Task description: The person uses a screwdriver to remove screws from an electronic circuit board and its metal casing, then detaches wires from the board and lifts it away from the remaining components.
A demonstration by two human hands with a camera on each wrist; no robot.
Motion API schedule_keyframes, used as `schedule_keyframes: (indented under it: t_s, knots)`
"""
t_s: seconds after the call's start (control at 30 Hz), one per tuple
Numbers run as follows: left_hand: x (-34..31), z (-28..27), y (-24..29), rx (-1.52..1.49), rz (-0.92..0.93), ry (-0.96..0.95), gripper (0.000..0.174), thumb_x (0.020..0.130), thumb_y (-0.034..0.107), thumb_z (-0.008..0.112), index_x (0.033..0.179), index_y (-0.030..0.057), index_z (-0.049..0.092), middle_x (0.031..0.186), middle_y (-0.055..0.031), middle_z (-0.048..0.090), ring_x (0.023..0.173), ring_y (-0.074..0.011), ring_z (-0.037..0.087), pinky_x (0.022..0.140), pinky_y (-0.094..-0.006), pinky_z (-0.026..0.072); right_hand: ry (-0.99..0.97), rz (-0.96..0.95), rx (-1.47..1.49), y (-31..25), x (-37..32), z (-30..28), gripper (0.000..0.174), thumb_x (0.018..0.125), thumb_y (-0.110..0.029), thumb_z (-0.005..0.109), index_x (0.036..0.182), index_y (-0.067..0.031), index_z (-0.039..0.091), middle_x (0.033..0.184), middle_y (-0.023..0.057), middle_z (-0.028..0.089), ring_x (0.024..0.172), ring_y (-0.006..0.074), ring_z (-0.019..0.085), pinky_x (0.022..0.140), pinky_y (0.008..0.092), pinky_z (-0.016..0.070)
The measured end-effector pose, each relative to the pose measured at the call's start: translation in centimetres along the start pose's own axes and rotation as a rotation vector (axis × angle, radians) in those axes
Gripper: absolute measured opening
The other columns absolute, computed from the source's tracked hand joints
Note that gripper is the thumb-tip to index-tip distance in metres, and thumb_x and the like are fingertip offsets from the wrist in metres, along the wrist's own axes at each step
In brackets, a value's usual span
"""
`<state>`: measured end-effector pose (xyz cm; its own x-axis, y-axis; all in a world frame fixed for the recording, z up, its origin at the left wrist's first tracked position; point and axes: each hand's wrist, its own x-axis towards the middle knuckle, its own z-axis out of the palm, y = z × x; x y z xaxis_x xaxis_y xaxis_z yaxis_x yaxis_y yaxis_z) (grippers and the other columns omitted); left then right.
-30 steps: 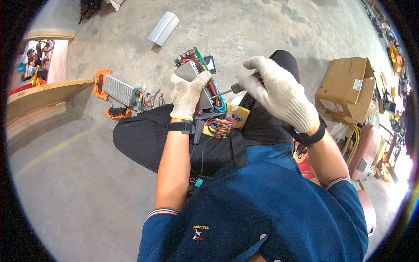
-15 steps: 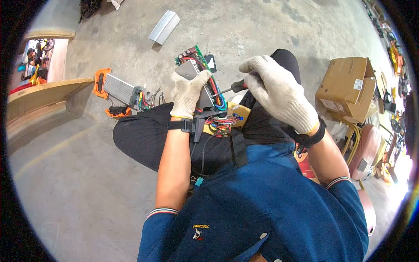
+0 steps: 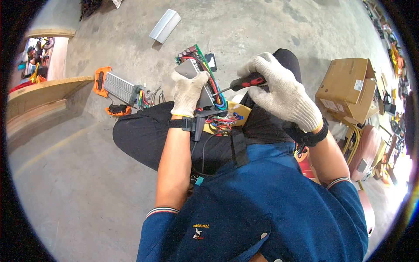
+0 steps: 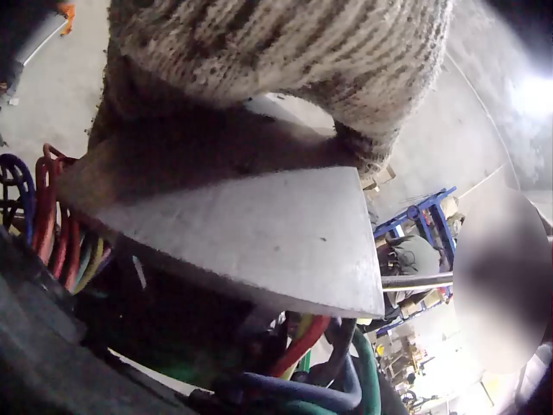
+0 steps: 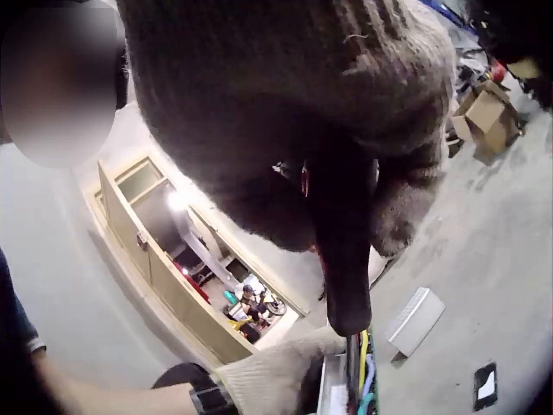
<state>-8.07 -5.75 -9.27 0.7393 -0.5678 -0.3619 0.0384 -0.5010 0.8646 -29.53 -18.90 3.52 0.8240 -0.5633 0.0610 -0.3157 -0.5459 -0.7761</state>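
Observation:
My gloved left hand (image 3: pixel 187 95) grips an opened motor controller (image 3: pixel 188 69) by its grey metal body, thumb and fingers spread over it. Along its side run a green circuit board (image 3: pixel 201 56) and thick red, blue and green wires (image 3: pixel 221 104). The left wrist view has its flat metal plate (image 4: pixel 276 233) below the glove. A screwdriver (image 3: pixel 246 82) with a red and black handle is held between the thumb and fingers of my gloved right hand (image 3: pixel 286 94). Its shaft points left, the tip right at the controller's edge beside the wires.
Under the controller lies a yellow piece (image 3: pixel 242 114) with a bundle of thin wires (image 3: pixel 220 123). A silver metal casing (image 3: pixel 165 26) lies on the floor ahead. To the left is a finned controller (image 3: pixel 120 89) with orange end pieces. A cardboard box (image 3: pixel 342 85) stands at right.
My right hand's fingers have opened out and shifted round the screwdriver handle, so more of the handle shows. The left hand and the controller have hardly moved.

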Motion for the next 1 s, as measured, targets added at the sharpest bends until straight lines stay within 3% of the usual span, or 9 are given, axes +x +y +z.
schedule_keyframes:
  t_s: [0.27, 0.37, 0.47, 0.57, 0.63, 0.73, 0.77, 0.83, 1.0]
  knots:
    - [0.5, 0.2, -1.2, 0.026, 0.056, 0.03, 0.063, 0.082, 0.029, 0.09, 0.127, -0.0053, 0.062, 0.108, -0.0135, 0.073, 0.091, -0.0226, 0.073, 0.082, -0.0373, 0.0607, -0.06, 0.032, -0.098, 0.0, 0.2, 0.0, 0.029, 0.098, -0.01, 0.074, 0.126, -0.0041, 0.07, 0.111, 0.0175, 0.068, 0.104, 0.0355, 0.071, 0.092, 0.042, 0.0573]
    - [0.8, 0.3, -1.6, 0.037, 0.052, 0.026, 0.062, 0.083, 0.028, 0.089, 0.127, -0.0051, 0.063, 0.107, -0.0135, 0.074, 0.091, -0.0225, 0.073, 0.081, -0.0371, 0.0608, -0.063, -0.064, -0.028, -0.8, 0.1, 0.0, 0.024, 0.101, -0.019, 0.073, 0.123, -0.0097, 0.069, 0.109, 0.0197, 0.068, 0.097, 0.0422, 0.072, 0.086, 0.0495, 0.059]
    - [0.9, 0.3, -1.8, 0.06, 0.052, 0.026, 0.059, 0.083, 0.028, 0.088, 0.126, -0.0048, 0.063, 0.107, -0.0135, 0.074, 0.09, -0.0223, 0.073, 0.08, -0.0369, 0.0609, 0.001, 0.111, -0.172, -1.6, -0.2, 0.6, 0.023, 0.097, -0.014, 0.074, 0.118, -0.0086, 0.069, 0.109, 0.0185, 0.068, 0.1, 0.0412, 0.072, 0.087, 0.0488, 0.0591]
    - [1.1, 0.4, -2.3, 0.052, 0.048, 0.038, 0.059, 0.083, 0.028, 0.087, 0.127, -0.0049, 0.063, 0.107, -0.0135, 0.073, 0.089, -0.0222, 0.073, 0.08, -0.0368, 0.0609, -0.042, 0.025, -0.198, -0.7, 0.0, 0.8, 0.025, 0.095, -0.014, 0.075, 0.119, -0.0085, 0.068, 0.114, 0.0196, 0.066, 0.098, 0.0421, 0.072, 0.086, 0.0501, 0.0599]
    - [1.1, 0.4, -2.1, 0.032, 0.041, 0.049, 0.061, 0.084, 0.029, 0.087, 0.128, -0.0052, 0.062, 0.108, -0.0137, 0.073, 0.089, -0.0222, 0.073, 0.08, -0.0368, 0.0609, -0.06, -0.177, -0.105, -0.8, 0.3, 0.3, 0.025, 0.099, -0.019, 0.075, 0.121, -0.0096, 0.067, 0.112, 0.0197, 0.067, 0.096, 0.0431, 0.073, 0.083, 0.0519, 0.0599]
    - [1.1, 0.2, -1.9, 0.055, 0.038, -0.024, 0.067, 0.084, 0.029, 0.086, 0.133, -0.0065, 0.057, 0.112, -0.0143, 0.072, 0.092, -0.0218, 0.072, 0.08, -0.0365, 0.0608, 0.031, -0.205, -0.185, -1.5, 0.1, 1.1, 0.024, 0.101, -0.019, 0.074, 0.122, -0.0098, 0.066, 0.109, 0.0195, 0.066, 0.094, 0.0439, 0.072, 0.081, 0.0526, 0.0594]
    - [0.9, 0.4, -1.9, 0.039, 0.044, 0.013, 0.066, 0.084, 0.03, 0.087, 0.132, -0.0061, 0.058, 0.111, -0.0139, 0.072, 0.091, -0.0216, 0.072, 0.08, -0.0365, 0.0607, 0.03, -0.207, -0.186, -1.7, 0.0, 1.4, 0.024, 0.101, -0.019, 0.074, 0.122, -0.0098, 0.066, 0.109, 0.0195, 0.066, 0.094, 0.0439, 0.072, 0.081, 0.0526, 0.0594]
    - [0.4, 0.6, -1.2, 0.023, 0.05, 0.049, 0.066, 0.083, 0.03, 0.087, 0.131, -0.0057, 0.059, 0.111, -0.0135, 0.072, 0.091, -0.0214, 0.072, 0.08, -0.0365, 0.0605, -0.024, 0.072, -0.197, -2.1, -0.3, 1.6, 0.025, 0.096, -0.014, 0.075, 0.12, -0.0098, 0.067, 0.107, 0.0176, 0.066, 0.098, 0.0424, 0.071, 0.084, 0.05, 0.0588]
    - [0.6, 0.4, -1.0, -0.019, 0.075, 0.022, 0.051, 0.081, 0.032, 0.088, 0.114, -0.003, 0.072, 0.101, -0.0112, 0.077, 0.087, -0.0209, 0.074, 0.08, -0.0373, 0.06, -0.045, -0.034, -0.092, -1.8, -0.2, 1.0, 0.026, 0.095, -0.014, 0.075, 0.12, -0.0091, 0.067, 0.107, 0.0176, 0.065, 0.099, 0.0417, 0.071, 0.085, 0.0491, 0.0584]
